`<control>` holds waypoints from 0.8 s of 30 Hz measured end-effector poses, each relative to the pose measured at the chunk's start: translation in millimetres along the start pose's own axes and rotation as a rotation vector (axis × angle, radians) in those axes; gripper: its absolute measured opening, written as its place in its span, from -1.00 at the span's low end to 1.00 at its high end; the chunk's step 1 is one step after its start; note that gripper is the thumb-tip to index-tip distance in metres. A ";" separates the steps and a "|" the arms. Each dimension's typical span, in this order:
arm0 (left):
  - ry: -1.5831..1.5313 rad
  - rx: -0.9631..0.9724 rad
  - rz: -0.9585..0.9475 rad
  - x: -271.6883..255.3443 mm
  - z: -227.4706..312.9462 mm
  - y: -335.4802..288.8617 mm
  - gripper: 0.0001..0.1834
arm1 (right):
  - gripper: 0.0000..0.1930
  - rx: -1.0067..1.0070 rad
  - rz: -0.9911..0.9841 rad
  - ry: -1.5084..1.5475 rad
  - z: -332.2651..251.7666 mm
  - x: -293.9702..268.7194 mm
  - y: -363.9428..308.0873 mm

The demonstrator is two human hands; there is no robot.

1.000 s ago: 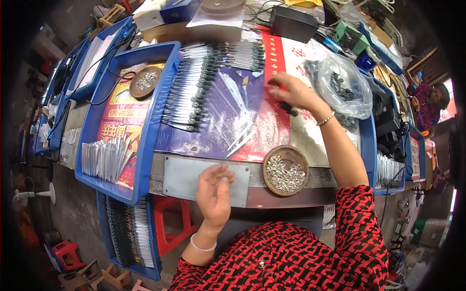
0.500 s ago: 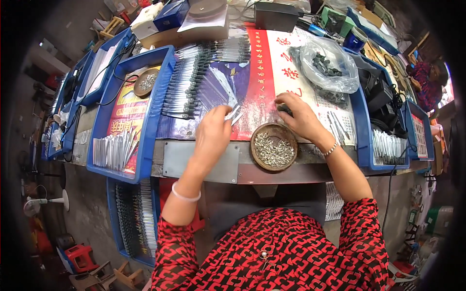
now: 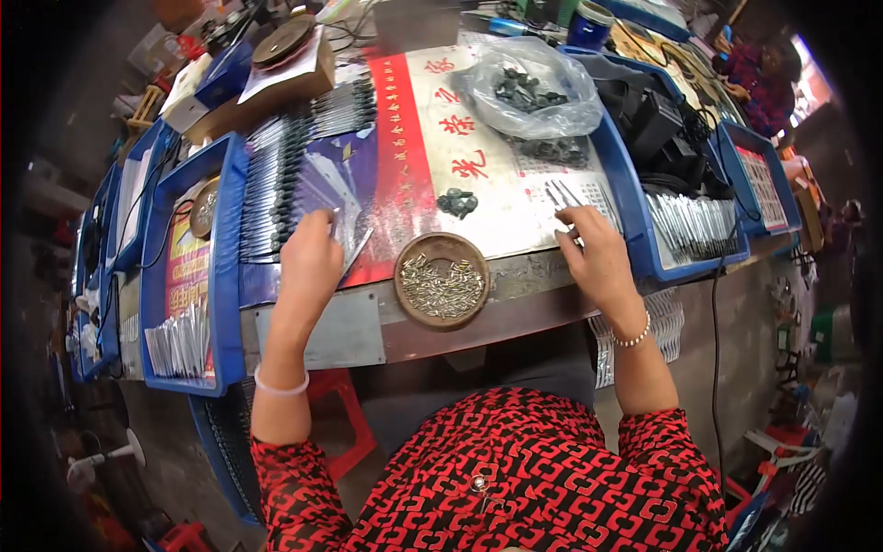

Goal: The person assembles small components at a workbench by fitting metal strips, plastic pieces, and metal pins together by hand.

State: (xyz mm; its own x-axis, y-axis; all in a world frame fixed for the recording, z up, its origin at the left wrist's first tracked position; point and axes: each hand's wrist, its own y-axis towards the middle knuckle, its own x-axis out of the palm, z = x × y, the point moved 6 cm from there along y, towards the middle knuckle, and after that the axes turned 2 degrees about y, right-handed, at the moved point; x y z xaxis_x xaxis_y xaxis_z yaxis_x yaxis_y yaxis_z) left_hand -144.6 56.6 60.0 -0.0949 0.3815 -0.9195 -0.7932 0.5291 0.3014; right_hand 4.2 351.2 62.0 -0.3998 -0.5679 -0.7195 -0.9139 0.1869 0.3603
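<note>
My left hand [image 3: 308, 265] is over the purple part of the sheet, its fingers curled down; what they hold, if anything, is hidden. A thin silver strip [image 3: 357, 254] lies slanted beside that hand. To the right, my right hand [image 3: 598, 262] is over the table's front part, thumb and forefinger apart with nothing visible between them. Just beyond its fingertips lie several slim silver pieces [image 3: 572, 193]. A round brown bowl [image 3: 402, 299] of small shiny metal parts stands between my hands. Behind it sits a small pile of dark green-black pieces [image 3: 457, 202].
Rows of silver rods with dark ends [image 3: 269, 189] lie at the left. A clear plastic bag [image 3: 578, 81] holds more dark pieces. Blue trays [image 3: 230, 313] flank the work area; the right tray [image 3: 635, 216] contains black adapters and silver strips. Another person [image 3: 765, 87] is at the far right.
The view has turned to the right. My right hand has left the dark pile and moved right to the slim silver pieces. My left hand has shifted slightly from the pale strips it was handling.
</note>
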 end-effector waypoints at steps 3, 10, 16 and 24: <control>-0.246 -0.093 0.006 -19.8 14.1 -19.9 -0.74 | -0.92 0.021 0.018 -0.328 16.5 0.7 7.8; -1.109 -0.419 -0.139 -10.9 60.9 -72.5 -0.85 | -0.94 0.025 -0.112 -0.511 29.6 18.5 16.3; -1.381 -0.498 -0.159 2.0 74.9 -101.5 -0.83 | -0.91 0.167 -0.112 -0.542 26.4 25.7 20.7; -1.427 -0.491 -0.240 13.0 97.9 -102.6 -0.81 | -0.87 0.237 -0.136 -0.554 35.4 20.2 16.1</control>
State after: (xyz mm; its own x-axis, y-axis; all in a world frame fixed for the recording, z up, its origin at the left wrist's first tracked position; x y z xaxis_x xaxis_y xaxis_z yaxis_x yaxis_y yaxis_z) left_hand -5.5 81.5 41.8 0.4736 0.8668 0.1565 -0.8468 0.4969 -0.1898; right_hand -21.1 371.1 32.3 -0.1976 -0.1105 -0.9740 -0.9246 0.3512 0.1477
